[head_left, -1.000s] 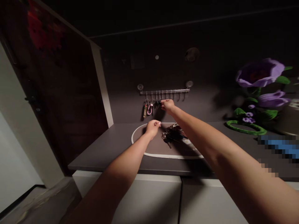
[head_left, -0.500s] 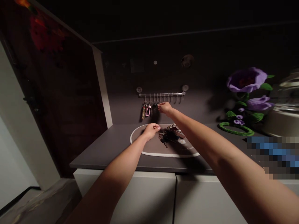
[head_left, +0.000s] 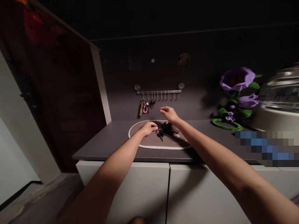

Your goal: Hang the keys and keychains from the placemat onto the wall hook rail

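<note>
A clear hook rail [head_left: 161,92] is fixed to the dark wall. From its left hooks hang a brown tag [head_left: 141,109], a pink carabiner [head_left: 145,107] and a small dark bunch of keys [head_left: 152,103]. My right hand [head_left: 170,114] is in the air below the rail, its fingers slightly apart and holding nothing. A pile of keys [head_left: 166,128] lies on the oval mat [head_left: 149,143]. At the pile's left edge is my left hand [head_left: 149,128], with thumb and fingers pinched by a key ring; whether they grip it is too small to tell.
Purple flowers [head_left: 237,79] with a green ring base [head_left: 226,124] stand at the right of the counter [head_left: 98,140], beside a large pale appliance [head_left: 273,115]. A blurred blue patch lies in front of it. White cabinet doors [head_left: 142,186] are below.
My right hand has come away from the dark keys on the rail and moved down and right. My left hand has moved close to the pile's key ring. The view has shifted slightly.
</note>
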The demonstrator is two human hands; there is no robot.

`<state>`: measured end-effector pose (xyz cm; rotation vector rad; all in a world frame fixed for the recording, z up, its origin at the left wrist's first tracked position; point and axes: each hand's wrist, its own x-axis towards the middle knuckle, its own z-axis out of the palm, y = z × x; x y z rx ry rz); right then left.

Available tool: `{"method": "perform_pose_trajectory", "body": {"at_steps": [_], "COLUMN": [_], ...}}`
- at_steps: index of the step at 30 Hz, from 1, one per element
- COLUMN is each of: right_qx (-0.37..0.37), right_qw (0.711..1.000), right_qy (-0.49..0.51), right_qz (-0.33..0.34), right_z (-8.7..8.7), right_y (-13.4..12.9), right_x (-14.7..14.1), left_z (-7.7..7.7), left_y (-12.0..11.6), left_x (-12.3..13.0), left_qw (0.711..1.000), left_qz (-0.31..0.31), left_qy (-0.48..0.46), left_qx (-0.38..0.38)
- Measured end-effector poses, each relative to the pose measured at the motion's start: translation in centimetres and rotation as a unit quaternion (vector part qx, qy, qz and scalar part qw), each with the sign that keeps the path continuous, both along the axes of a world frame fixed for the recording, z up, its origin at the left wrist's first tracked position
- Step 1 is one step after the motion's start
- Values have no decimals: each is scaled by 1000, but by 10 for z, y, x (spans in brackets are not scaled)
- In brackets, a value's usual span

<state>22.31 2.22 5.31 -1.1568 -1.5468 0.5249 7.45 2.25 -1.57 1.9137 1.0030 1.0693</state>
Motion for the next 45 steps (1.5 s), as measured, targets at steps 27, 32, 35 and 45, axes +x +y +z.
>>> {"method": "perform_pose_trajectory", "body": {"at_steps": [27,32,35,45], "right_qx": [20,23,23,36], "right_qw": [942,935,935,939], "right_qy": [-334,-351,-353,-343], "right_qz": [-37,-37,-33,-18], "right_z": [-39,-37,-36,-37], "right_y": [-19,-19,-19,-15], "right_x": [25,24,23,21], "left_z": [0,4,7,17], "left_y": [5,5,4,-1], "left_x": [2,3,3,2], "left_qw": [996,990,982,946], "left_qz": [90,85,84,39], "left_qy": [-16,-89,-126,-270], "left_qx": [-3,-68,-110,-173]}}
